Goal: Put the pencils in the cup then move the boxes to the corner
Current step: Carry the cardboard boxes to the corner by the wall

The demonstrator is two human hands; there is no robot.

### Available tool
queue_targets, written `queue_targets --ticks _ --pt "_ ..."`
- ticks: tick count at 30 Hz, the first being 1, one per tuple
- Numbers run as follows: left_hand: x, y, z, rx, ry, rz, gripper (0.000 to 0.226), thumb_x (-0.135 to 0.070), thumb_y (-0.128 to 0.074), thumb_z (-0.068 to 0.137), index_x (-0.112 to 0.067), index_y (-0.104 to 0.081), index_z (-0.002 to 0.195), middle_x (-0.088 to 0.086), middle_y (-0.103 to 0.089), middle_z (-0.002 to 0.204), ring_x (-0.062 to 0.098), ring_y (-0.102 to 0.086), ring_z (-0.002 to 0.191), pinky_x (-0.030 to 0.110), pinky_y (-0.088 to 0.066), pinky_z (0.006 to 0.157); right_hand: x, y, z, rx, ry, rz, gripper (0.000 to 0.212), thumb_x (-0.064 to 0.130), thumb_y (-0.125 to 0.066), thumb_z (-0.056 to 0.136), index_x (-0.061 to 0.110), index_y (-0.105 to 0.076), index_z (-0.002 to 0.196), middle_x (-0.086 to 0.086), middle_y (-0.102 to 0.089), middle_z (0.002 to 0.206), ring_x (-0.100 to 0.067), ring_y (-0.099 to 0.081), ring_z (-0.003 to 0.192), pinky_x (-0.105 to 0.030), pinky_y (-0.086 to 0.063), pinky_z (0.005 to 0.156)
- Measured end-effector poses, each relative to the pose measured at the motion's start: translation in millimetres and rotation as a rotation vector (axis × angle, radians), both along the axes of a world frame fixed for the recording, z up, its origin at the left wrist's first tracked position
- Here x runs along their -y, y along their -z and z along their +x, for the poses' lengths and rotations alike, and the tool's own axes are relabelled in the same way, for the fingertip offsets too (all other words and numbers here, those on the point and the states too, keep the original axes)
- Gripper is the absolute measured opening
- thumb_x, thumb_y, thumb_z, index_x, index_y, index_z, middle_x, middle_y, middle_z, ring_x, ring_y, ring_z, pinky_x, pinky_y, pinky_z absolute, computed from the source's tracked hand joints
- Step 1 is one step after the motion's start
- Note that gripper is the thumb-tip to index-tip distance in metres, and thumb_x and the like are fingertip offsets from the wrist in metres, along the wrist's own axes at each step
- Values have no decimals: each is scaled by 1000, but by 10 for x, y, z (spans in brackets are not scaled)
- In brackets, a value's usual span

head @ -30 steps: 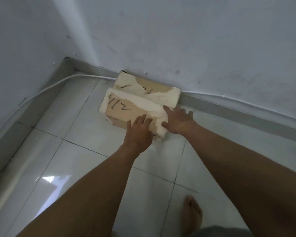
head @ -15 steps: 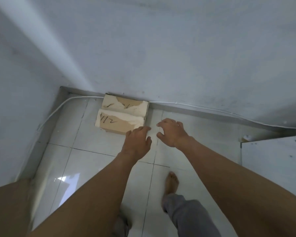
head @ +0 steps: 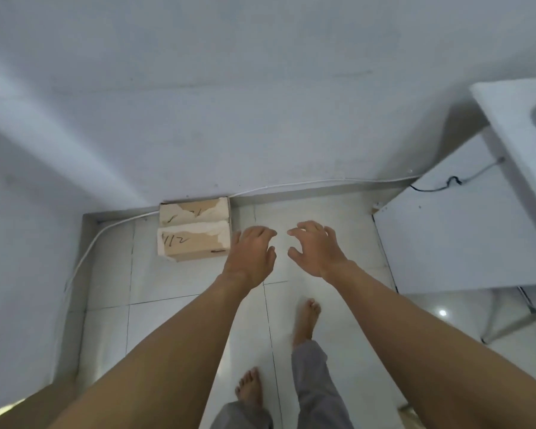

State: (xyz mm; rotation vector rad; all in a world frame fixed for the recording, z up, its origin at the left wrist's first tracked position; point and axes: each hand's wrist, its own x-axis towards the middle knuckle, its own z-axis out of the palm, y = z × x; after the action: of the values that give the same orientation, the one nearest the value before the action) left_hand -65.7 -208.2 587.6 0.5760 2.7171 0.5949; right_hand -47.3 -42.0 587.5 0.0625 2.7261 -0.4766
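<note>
Two brown cardboard boxes with torn white tape lie side by side on the tiled floor near the room's corner. The near box [head: 192, 245] carries black handwriting; the far box [head: 195, 213] touches the back wall. My left hand [head: 250, 258] hovers just right of the near box, fingers apart, holding nothing. My right hand [head: 314, 247] floats further right over bare tiles, fingers curled and spread, also empty. Neither hand touches a box. No pencils or cup are in view.
A white cable [head: 84, 258] runs along the base of both walls behind the boxes. A white table [head: 464, 230] with a black cord stands at the right. My bare feet [head: 305, 320] stand on the glossy tiles below my arms.
Both hands have let go of the boxes and drawn back to the right. The view has risen and pulled away, so the boxes look smaller and the table has come into sight.
</note>
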Motion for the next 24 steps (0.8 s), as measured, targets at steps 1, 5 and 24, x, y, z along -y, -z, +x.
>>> queue_targets --ticks 1,5,24 --pt "-51 -35 86 7 27 -3 38 -23 -47 97 -20 -50 134 -2 -52 138 17 -40 133 41 -22 116 -43 -55 185 -1 36 -8 46 33 -51 93 23 -50 138 -2 -40 149 -17 -28 142 -43 -16 115" --pt "-272 -103 381 26 114 15 38 -23 -47 96 -19 -51 133 -1 -53 137 17 -41 133 44 -24 115 -231 -153 754 41 150 -10 47 34 -50 93 23 -49 139 -3 -38 149 -17 -25 143 -43 -14 117" --pt "-1938 -75 2545 130 444 -11 38 -24 -44 97 -19 -50 135 -2 -53 138 16 -40 134 41 -20 116 -1667 -11 3398 194 471 33 53 39 -49 94 25 -40 144 -5 -29 154 -20 -16 146 -44 -14 118"
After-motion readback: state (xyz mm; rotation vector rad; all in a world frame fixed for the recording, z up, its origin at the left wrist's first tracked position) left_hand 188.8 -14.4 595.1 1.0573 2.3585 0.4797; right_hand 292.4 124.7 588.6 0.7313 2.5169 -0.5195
